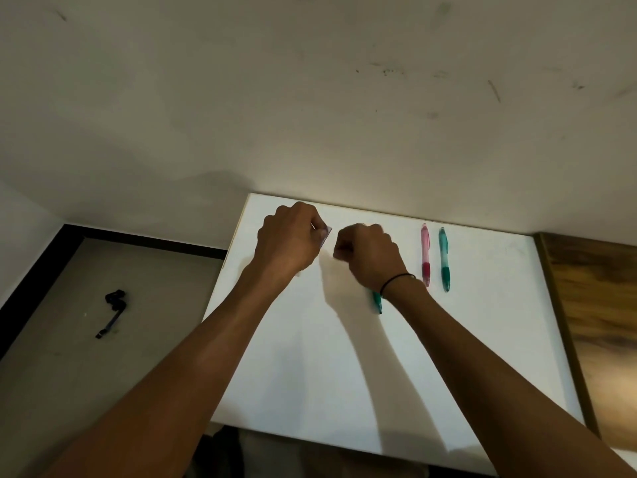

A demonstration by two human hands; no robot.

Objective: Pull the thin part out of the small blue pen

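My left hand [287, 239] hovers over the far left part of the white table [310, 374] and pinches a small clear, pinkish piece [325, 232] between thumb and fingers. My right hand [370, 255] is just to its right, with the fingers curled in a fist. A green pen [377, 301] pokes out from under the right wrist, tip toward me; its upper part is hidden in the hand. A black band circles that wrist.
A pink pen [425, 255] and a teal pen [443, 258] lie side by side to the right, tips toward me. A wooden surface [599, 322] borders the table's right edge. A small black object [113, 310] lies on the floor at the left. A wall rises behind.
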